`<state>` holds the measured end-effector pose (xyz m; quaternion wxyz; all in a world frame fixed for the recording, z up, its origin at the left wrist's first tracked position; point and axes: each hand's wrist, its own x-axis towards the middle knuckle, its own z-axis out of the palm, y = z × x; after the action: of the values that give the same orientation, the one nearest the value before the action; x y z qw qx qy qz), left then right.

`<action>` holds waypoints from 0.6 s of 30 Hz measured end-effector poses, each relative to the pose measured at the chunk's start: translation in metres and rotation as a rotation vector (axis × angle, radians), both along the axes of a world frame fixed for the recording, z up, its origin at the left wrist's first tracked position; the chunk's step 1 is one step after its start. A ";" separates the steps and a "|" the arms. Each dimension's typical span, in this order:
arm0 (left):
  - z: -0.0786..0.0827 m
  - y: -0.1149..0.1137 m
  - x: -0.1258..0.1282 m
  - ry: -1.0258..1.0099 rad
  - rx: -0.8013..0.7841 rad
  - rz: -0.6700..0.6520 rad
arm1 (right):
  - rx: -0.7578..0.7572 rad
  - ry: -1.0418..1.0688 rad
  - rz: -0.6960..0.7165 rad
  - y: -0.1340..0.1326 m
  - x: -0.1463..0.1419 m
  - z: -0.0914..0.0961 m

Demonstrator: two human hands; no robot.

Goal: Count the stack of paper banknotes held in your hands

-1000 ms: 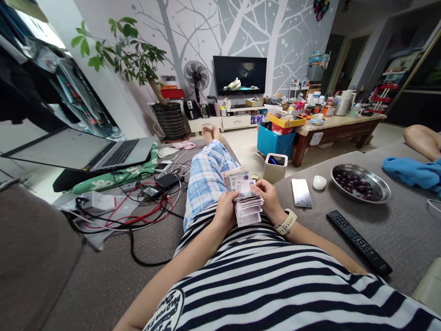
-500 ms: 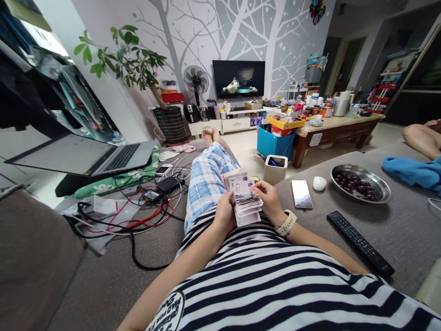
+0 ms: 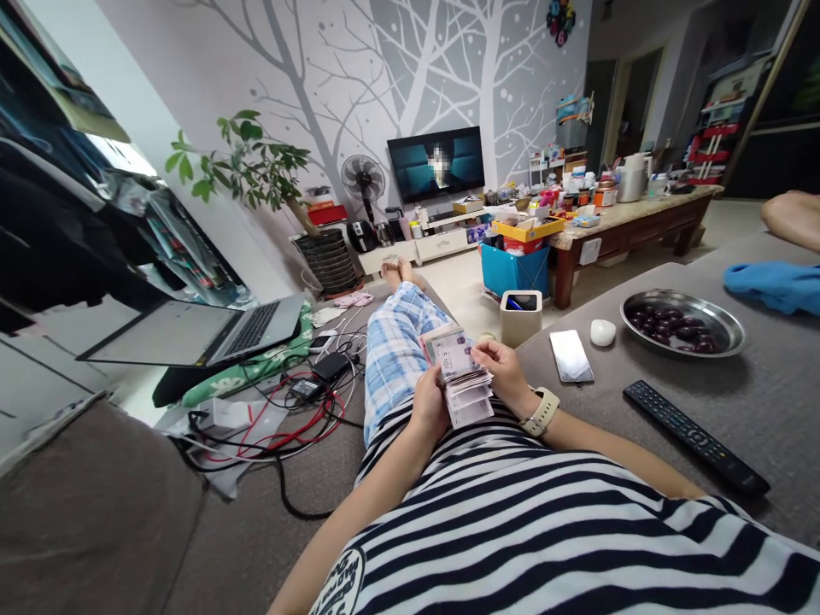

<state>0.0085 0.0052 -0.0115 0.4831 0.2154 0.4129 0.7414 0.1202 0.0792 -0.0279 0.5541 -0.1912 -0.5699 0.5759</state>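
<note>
A stack of banknotes [image 3: 456,362] is held above my lap, its lower notes folded over and fanned toward me. My left hand [image 3: 428,401] is closed around the stack's left side. At the right edge, my right hand [image 3: 503,371] pinches a note between thumb and fingers. A pale watch [image 3: 541,412] is on my right wrist. Beneath the notes are my striped shirt [image 3: 512,487] and blue plaid trousers [image 3: 397,342]. Some fingers of the left hand are hidden behind the stack.
Right of me on the sofa lie a phone [image 3: 572,356], a white earbud case [image 3: 602,333], a remote control [image 3: 695,437] and a steel bowl [image 3: 736,342] of dark fruit. On my left are tangled cables [image 3: 307,418] and an open laptop [image 3: 256,331]. Another person's leg [image 3: 794,219] shows far right.
The view has tilted and shifted, so things on the left sit further right and lower. Both hands keep their grip on the banknotes. The television picture has changed.
</note>
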 end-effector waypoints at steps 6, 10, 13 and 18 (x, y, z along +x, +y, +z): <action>-0.001 0.001 0.000 0.031 -0.026 -0.004 | 0.043 -0.005 -0.048 0.002 0.002 -0.001; -0.002 0.001 -0.001 0.026 -0.003 0.006 | 0.078 -0.021 -0.032 0.001 0.003 0.001; -0.004 0.002 -0.002 0.005 -0.007 0.038 | 0.078 -0.026 -0.017 0.001 0.003 0.001; -0.009 0.004 -0.005 -0.016 0.008 0.034 | 0.034 -0.019 -0.007 0.000 0.002 -0.001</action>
<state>0.0035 0.0089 -0.0206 0.4726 0.2045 0.4096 0.7530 0.1226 0.0794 -0.0285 0.5540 -0.1892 -0.5840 0.5623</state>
